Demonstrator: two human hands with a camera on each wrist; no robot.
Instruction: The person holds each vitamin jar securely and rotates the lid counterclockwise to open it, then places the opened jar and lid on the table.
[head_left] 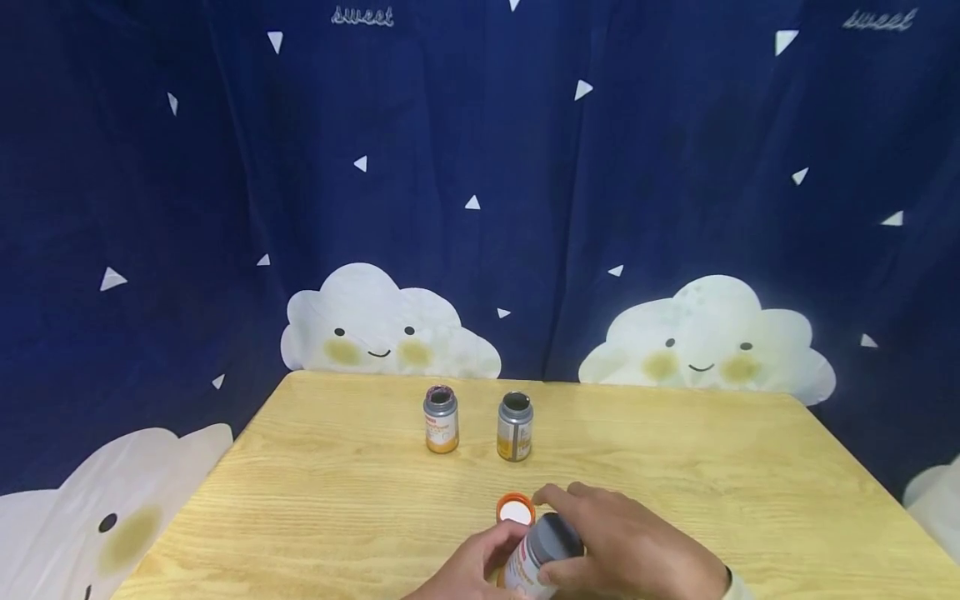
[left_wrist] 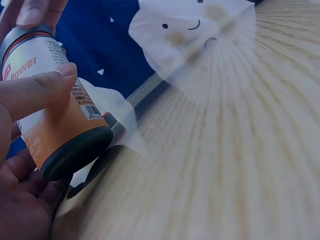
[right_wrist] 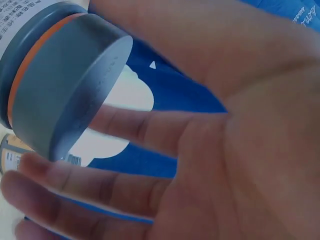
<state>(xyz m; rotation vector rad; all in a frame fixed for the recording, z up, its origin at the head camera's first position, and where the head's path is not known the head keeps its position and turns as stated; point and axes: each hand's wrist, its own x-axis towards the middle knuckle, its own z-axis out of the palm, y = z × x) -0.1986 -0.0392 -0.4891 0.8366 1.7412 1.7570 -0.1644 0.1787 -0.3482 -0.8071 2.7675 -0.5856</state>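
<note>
A grey-capped supplement bottle point(left_wrist: 55, 100) with a white and orange label is tilted at the table's near side. My left hand point(head_left: 480, 562) grips its body, thumb across the label. In the right wrist view, the grey cap point(right_wrist: 70, 80) sits on the bottle with a thin orange band at its lower edge. My right hand point(head_left: 622, 542) holds this cap between thumb and forefinger, its other fingers spread out beside it. Just beyond the bottle lies an upturned cap point(head_left: 516, 510) with an orange rim and white inside, close to the right fingertips.
Two uncapped grey bottles stand further back on the wooden table point(head_left: 337, 500): a left one point(head_left: 442, 421) and a right one point(head_left: 515, 427). Behind the table's far edge hangs a dark blue curtain point(head_left: 465, 125) with white clouds and triangles.
</note>
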